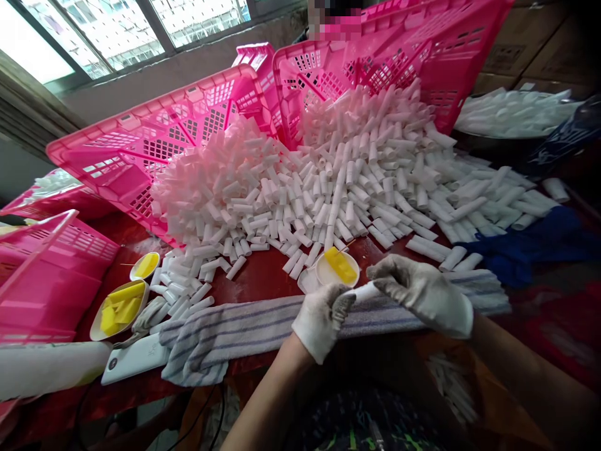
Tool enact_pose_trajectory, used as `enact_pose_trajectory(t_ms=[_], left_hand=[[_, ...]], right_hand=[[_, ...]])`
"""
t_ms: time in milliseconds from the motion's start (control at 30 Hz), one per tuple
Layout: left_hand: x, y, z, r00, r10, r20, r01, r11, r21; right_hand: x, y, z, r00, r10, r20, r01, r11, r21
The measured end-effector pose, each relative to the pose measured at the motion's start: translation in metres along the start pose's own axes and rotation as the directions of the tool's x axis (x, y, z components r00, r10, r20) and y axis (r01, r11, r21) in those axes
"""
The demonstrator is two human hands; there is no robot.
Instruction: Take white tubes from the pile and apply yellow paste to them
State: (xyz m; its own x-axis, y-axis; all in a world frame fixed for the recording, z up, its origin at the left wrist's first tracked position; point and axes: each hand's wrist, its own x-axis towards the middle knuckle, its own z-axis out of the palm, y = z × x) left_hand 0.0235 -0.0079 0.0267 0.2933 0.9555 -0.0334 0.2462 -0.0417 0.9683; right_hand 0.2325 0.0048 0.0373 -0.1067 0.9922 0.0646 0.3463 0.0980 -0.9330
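Observation:
Both hands wear white gloves with grey, soiled fingers. Between them is a short white plastic tube [364,292], lying nearly level. My left hand [325,314] pinches the tube's left end, and my right hand [419,292] has its fingers closed on the right end. The fingers cover both ends of the tube. Just beyond the hands stands a small white bowl [320,275] with a yellow sponge piece [340,265] in it. A striped grey towel [267,329] runs along the table edge, partly under the hands.
A large heap of white tubes [300,188] spills from two tipped pink baskets [188,103]. At left are a white dish [95,327] of yellow pieces [117,310], a phone [136,358] and another pink basket [42,275]. Blue cloth [539,241] lies at right. A person is behind the baskets.

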Motion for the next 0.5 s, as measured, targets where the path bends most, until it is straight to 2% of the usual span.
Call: enact_pose_trajectory(t_ms=[67,133,200,267,333,400,500], left_hand=[[0.003,0.004,0.007,0.994,-0.102,0.031,0.102,0.995,-0.02],[0.008,0.007,0.017,0.988,-0.154,0.026,0.155,0.985,-0.075],[0.015,0.007,0.028,0.985,-0.166,-0.048,0.159,0.98,-0.118],[0.018,0.006,0.038,0.971,-0.161,-0.178,0.144,0.984,-0.104],[0.017,0.006,0.046,0.965,-0.119,-0.233,0.116,0.993,-0.026],[0.012,0.007,0.052,0.982,-0.037,-0.186,0.05,0.996,0.067],[0.007,0.004,0.051,0.995,0.053,-0.083,-0.047,0.996,0.076]], right_hand=[[-0.004,0.0,0.003,0.981,-0.185,0.061,0.193,0.966,-0.173],[-0.006,-0.003,0.009,0.921,-0.368,0.126,0.389,0.857,-0.338],[-0.008,-0.006,0.018,0.878,-0.466,0.113,0.466,0.773,-0.431],[-0.01,-0.006,0.03,0.885,-0.465,-0.013,0.41,0.794,-0.449],[-0.015,-0.002,0.038,0.919,-0.362,-0.157,0.268,0.865,-0.424],[-0.023,0.005,0.035,0.949,-0.205,-0.237,0.116,0.932,-0.344],[-0.042,0.022,0.005,0.971,-0.045,-0.233,-0.006,0.977,-0.215]])
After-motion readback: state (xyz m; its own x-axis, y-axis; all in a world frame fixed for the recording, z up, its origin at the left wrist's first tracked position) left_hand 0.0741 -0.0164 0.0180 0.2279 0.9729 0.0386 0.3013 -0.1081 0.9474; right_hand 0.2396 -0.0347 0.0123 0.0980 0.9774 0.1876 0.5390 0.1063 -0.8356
